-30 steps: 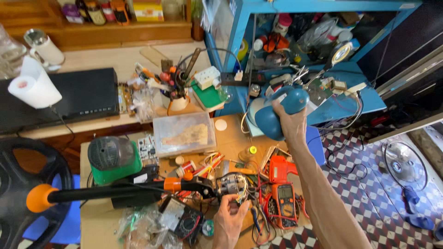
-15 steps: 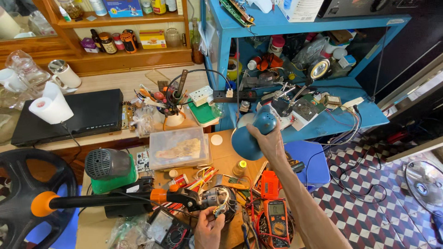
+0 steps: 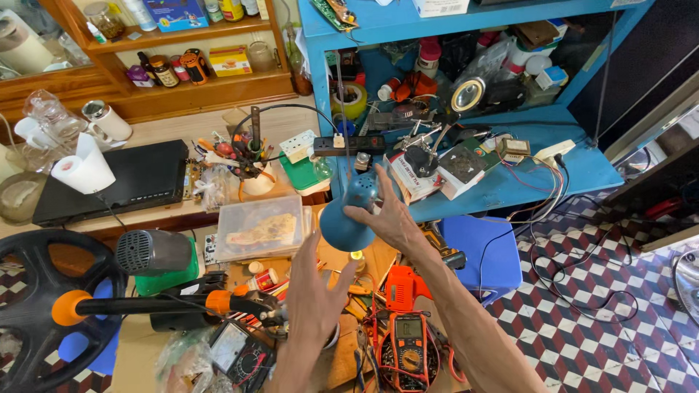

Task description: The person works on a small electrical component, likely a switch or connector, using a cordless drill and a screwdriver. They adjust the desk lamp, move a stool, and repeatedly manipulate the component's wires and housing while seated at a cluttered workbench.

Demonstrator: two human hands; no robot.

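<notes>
Both hands are raised over the cluttered worktop. Our right hand has its fingers spread and lies against the rim of the blue lamp shade; it touches the shade, but we cannot tell if it really grips it. Our left hand is lower and nearer to us, open, with the fingers stretched up toward the underside of the shade, not yet touching it as far as we can see.

The lamp shade hangs between the two hands and the blue shelf behind, with its opening turned down and to the left.

Just under the left hand lie an orange multimeter, an orange tool and many loose wires. To the left of the left hand a black rod with an orange grip points toward it. Beyond this stands a clear plastic box. Behind the right hand there is a holder with clips and a magnifying lens.

We judge some risks here. The shade is held only by open fingers, so it may swing or slip and fall on the multimeter below. A wide move of the right arm could also catch the wires or push the clip holder on the shelf. If the lamp is hot, our bare fingers could be burned.
</notes>
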